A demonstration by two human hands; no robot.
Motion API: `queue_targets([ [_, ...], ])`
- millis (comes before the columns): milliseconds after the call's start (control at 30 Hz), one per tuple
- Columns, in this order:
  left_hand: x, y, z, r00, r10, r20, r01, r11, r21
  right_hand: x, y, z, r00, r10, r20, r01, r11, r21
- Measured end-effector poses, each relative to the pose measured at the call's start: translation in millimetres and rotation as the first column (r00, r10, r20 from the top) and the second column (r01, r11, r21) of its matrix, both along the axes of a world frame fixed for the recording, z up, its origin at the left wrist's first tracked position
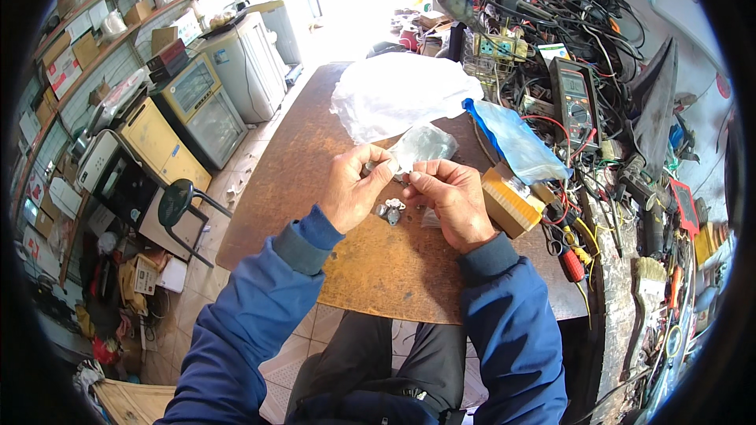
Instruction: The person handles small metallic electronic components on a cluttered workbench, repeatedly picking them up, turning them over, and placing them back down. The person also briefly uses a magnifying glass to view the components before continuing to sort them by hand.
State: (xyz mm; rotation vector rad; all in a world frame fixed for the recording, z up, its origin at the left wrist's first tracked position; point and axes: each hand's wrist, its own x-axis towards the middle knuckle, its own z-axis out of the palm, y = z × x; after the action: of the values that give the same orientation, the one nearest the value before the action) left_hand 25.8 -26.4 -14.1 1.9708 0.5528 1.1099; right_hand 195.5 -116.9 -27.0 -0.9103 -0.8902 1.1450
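Observation:
Over the wooden table, my left hand [358,187] and my right hand [450,198] are close together, thumbs and forefingers pinched. Between the fingertips is something small and greyish, too small to make out. Just below the hands, a few small metal and white parts [391,211] lie on the table. A clear plastic bag [425,149] rests right behind my fingers. Close to my right wrist stands an orange-yellow cardboard box [510,203], and a blue-edged plastic pouch [516,140] lies behind it.
A large white plastic bag [409,90] covers the far part of the brown table [291,149]. Along the right are a multimeter [576,102], tangled cables [543,16], a red-handled screwdriver [572,265] and a brush [648,287]. A stool [176,203], cabinets and loaded shelves stand left.

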Motion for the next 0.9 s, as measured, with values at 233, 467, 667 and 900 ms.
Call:
queue_targets([
  [233, -1, -1, 2, 1.0, -0.01, 0.006, 0.011, 0.998, -0.065, -1, -1, 1, 0.997, 0.032, 0.065, -0.03, 0.999, -0.033],
  [467, 1, 0, -2, 1.0, -0.018, -0.005, 0.018, 0.998, -0.054, -1, 0, 1, 0.999, -0.021, 0.041, 0.022, 1.0, -0.014],
  [667, -2, -12, 12, 0.972, -0.163, -0.172, 0.128, 0.972, -0.197, -1, -1, 4, 0.991, -0.131, 0.001, 0.131, 0.988, 0.076],
  [900, -6, -7, 9, 0.95, -0.238, -0.201, 0.163, 0.93, -0.33, -2, -1, 5, 0.991, -0.132, 0.018, 0.129, 0.984, 0.122],
])
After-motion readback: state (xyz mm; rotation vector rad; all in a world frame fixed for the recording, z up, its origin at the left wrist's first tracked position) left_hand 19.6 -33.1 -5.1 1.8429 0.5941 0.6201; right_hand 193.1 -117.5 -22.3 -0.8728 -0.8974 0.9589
